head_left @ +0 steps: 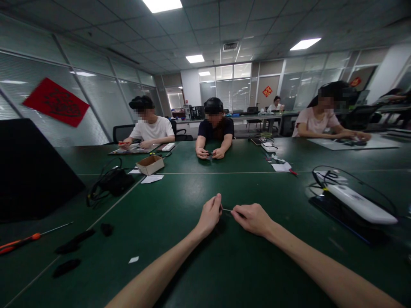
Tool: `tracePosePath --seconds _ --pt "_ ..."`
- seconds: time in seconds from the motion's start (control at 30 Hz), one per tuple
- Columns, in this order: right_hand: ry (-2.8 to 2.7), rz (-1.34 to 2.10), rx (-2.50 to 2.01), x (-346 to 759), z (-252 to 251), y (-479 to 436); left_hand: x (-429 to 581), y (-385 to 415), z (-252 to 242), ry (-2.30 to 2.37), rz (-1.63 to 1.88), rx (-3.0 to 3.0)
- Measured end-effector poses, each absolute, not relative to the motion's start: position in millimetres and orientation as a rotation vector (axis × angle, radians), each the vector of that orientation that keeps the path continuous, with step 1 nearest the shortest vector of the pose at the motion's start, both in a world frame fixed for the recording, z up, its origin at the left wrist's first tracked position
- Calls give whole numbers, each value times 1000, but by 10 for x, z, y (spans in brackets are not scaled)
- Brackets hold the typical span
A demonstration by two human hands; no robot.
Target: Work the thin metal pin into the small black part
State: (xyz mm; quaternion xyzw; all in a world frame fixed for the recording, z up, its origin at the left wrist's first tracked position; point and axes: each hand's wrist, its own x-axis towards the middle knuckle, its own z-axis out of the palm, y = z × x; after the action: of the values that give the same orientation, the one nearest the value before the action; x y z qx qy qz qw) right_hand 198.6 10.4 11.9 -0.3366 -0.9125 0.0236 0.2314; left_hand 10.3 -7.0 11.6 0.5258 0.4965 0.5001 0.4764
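Note:
Over the middle of the green table (180,239), my two hands are close together. A thin, pale, metal-looking rod (226,210) spans the small gap between them. My right hand (252,218) is closed, its thumb and fingers pinching the rod's right end. My left hand (210,215) is also closed, thumb up, at the rod's other end. Whatever lies inside its fingers is hidden from this side. What kind of thing the rod belongs to cannot be made out.
On the left lie an orange-handled screwdriver (35,236), black fuzzy pieces (73,241), a black cabled device (117,182) and a cardboard box (150,166). A white power bank-like device (359,203) rests at right. Across the table, a person (215,128) works with both hands.

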Motion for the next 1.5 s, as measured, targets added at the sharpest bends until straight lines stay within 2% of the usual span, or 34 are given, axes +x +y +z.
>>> tracePosePath --seconds 0.6,1.5 --pt "-2511 51 -914 2004 132 92 122 -114 163 1197 1201 1271" --pt "-2522 53 -958 1979 123 97 88 -2 -47 1098 1257 1209"
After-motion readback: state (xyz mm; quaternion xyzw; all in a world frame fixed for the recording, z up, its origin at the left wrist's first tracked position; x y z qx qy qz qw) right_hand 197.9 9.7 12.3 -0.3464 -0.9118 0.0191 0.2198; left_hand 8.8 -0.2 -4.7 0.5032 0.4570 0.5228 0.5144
